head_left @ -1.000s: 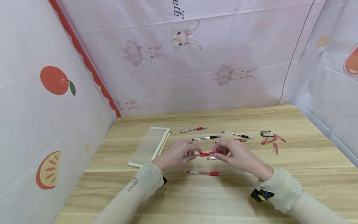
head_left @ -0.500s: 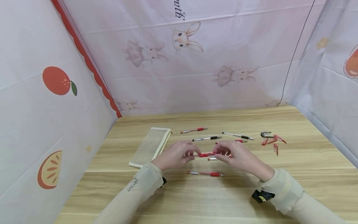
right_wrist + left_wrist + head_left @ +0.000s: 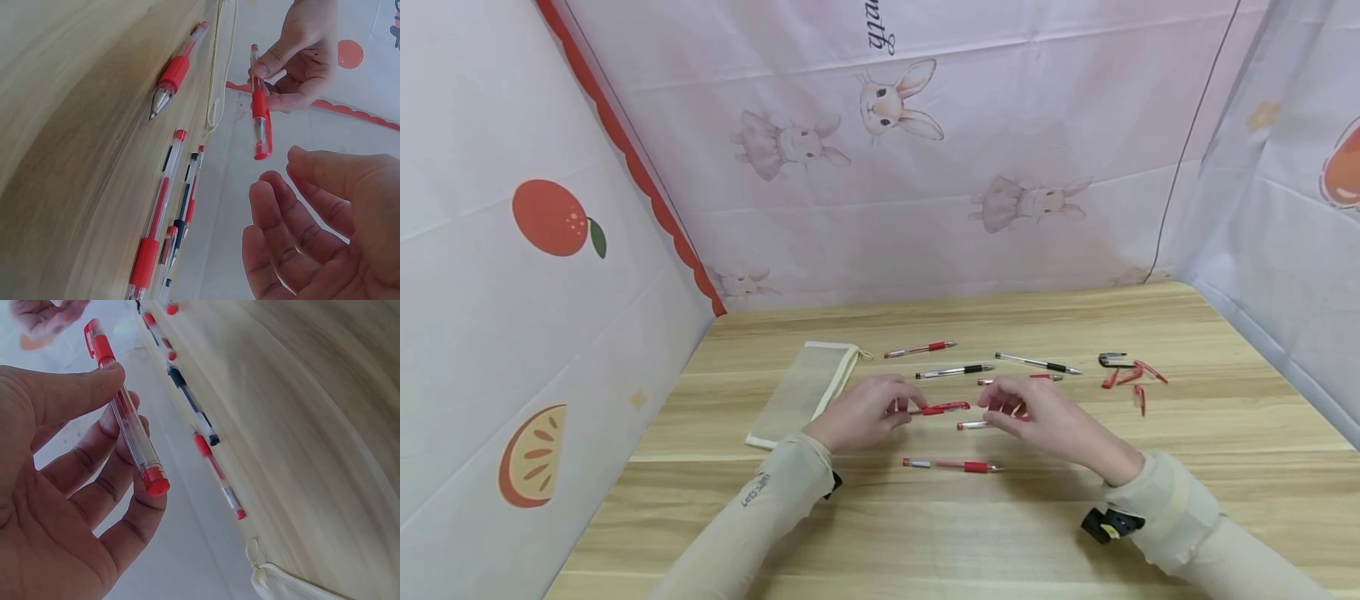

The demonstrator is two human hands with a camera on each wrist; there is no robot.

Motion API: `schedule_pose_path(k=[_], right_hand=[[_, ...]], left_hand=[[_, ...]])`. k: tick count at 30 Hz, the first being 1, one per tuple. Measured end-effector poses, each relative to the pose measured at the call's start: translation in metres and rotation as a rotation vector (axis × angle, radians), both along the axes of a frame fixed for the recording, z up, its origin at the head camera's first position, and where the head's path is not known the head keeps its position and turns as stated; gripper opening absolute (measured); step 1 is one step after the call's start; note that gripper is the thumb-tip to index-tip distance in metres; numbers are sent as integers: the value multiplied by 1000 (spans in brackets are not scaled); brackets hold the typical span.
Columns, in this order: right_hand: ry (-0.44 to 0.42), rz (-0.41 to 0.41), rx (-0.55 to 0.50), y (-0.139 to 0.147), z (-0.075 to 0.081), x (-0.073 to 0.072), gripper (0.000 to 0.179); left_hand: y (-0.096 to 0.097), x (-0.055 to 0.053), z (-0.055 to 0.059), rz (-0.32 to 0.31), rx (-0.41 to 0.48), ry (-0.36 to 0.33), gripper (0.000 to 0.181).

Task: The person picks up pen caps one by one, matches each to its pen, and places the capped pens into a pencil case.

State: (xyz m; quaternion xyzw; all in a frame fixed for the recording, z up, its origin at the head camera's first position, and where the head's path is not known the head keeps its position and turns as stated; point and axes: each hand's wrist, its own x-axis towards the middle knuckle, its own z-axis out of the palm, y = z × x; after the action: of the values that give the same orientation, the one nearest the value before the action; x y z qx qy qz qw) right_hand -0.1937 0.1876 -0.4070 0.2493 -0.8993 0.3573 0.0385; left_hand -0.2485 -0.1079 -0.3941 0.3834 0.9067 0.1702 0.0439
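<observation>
Head view, far left: a white hanging sheet printed with orange fruit (image 3: 460,317) flanks a pale wood-grain tabletop (image 3: 925,533), and the thing to watch is the slim, clear-barrelled pen with a red cap (image 3: 947,408), held up between two hands. Well to the left of that pen, a flat, sheer mesh pouch with cream edging (image 3: 805,387) lies on the wood. Next along comes the left hand (image 3: 861,412), thumb and fingers pinching the pen by its barrel; left wrist view has the pen's red end plug nearer the lens, cap slanting away.

Beyond the pen lies a clear pen with a red grip (image 3: 920,350), then a clear pen with a black grip (image 3: 956,371), both uncapped. On its near side, another red-gripped clear pen (image 3: 953,465), tip pointing right. Just right of it, a pen with a red end plug (image 3: 973,425), partly hidden by the right hand (image 3: 1033,417).

And that right hand? Holding nothing, fingers loosely curved, just beside the pen's capped end; right wrist view shows a gap between them. Beyond the pen to its right: a second black-gripped clear pen (image 3: 1037,363) and a partly covered red-gripped pen (image 3: 1047,377). Farthest right of it, scattered red caps (image 3: 1128,377) beside black caps (image 3: 1103,361).
</observation>
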Motion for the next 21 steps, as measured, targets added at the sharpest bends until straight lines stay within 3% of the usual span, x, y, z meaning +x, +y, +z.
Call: schedule_pose_path(k=[21], right_hand=[[-35, -30, -2, 20, -1, 3, 9]], left_hand=[[-16, -21, -15, 59, -24, -35, 27]])
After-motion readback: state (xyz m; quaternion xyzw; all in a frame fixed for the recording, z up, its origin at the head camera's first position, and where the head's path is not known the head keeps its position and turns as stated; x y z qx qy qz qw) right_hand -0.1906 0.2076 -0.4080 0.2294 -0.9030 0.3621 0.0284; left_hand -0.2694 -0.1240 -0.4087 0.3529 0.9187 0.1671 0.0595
